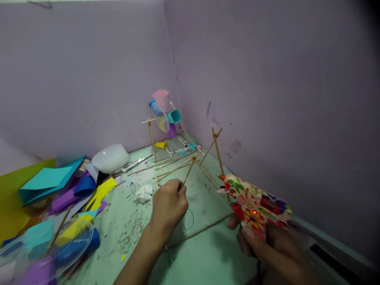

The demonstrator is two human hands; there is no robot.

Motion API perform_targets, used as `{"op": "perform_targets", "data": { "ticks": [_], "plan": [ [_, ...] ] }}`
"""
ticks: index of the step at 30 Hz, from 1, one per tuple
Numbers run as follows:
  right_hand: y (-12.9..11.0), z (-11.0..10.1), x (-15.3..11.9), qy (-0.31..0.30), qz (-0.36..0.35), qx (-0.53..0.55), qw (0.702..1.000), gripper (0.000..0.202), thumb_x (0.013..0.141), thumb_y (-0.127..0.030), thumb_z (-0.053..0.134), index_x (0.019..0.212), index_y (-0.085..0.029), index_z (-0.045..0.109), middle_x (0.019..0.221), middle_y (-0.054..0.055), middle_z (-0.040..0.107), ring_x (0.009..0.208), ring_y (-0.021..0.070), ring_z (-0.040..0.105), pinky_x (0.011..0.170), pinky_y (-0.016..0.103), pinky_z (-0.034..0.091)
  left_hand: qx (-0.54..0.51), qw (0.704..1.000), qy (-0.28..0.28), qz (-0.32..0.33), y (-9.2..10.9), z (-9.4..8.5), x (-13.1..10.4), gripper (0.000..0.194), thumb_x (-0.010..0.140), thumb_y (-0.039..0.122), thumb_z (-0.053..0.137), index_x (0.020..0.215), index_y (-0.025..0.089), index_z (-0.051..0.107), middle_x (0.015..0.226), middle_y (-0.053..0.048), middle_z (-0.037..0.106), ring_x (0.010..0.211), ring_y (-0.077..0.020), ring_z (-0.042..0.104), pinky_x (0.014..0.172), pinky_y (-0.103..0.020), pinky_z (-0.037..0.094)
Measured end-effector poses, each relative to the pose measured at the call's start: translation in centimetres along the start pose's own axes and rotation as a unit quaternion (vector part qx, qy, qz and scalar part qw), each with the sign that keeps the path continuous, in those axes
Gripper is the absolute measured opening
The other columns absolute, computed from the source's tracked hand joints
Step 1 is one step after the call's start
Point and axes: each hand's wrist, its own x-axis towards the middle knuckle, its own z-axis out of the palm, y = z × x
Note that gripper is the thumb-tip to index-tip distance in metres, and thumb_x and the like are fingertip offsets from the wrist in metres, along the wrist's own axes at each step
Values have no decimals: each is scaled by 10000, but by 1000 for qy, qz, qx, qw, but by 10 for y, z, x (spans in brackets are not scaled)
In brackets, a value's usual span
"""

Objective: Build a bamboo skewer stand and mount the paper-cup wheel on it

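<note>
My left hand (168,202) is closed around the lower end of a thin wooden stick (189,171), which joins other sticks at a knotted or glued corner. My right hand (267,247) grips a glue gun (252,204) with a colourful flower pattern and a small glowing red light. The gun's nozzle points left, close to the upright of a stick frame (218,152) against the right wall. Whether the nozzle touches that upright, I cannot tell. A longer stick (208,227) lies across the green surface between my hands.
In the far corner, a wheel-like model with coloured paper cups (174,116) stands on sticks. Left are coloured paper sheets (47,179), a white rounded container (110,158), crumpled tissue (144,193) and a clear plastic disc with coloured cups (84,241). Walls rise behind and at right.
</note>
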Motion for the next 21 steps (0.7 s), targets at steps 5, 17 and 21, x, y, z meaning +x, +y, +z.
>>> {"op": "perform_targets", "data": {
  "ticks": [5,17,21],
  "plan": [
    [-11,18,21,-85,22,5,996,431,741,-491,537,1011,-166,622,532,-28,438,514,138,423,483,249,360,-184,978,94,-26,-33,-18,-23,134,791,278,501,707,191,559,576,38,539,538,-108,486,549,-231,378],
    [-23,111,112,-138,-38,-150,978,277,705,-273,529,923,-136,632,695,34,631,612,151,551,560,236,389,-394,907,110,-101,-71,-24,-44,178,743,309,589,822,151,575,608,33,579,450,-69,494,427,-178,414],
    [-18,122,125,-107,-79,-288,948,315,728,-251,520,1013,-155,616,885,89,675,795,209,599,644,256,399,-386,911,108,-102,-74,-24,-44,156,751,297,586,830,162,582,619,39,581,454,-65,500,428,-171,417]
  ]
}}
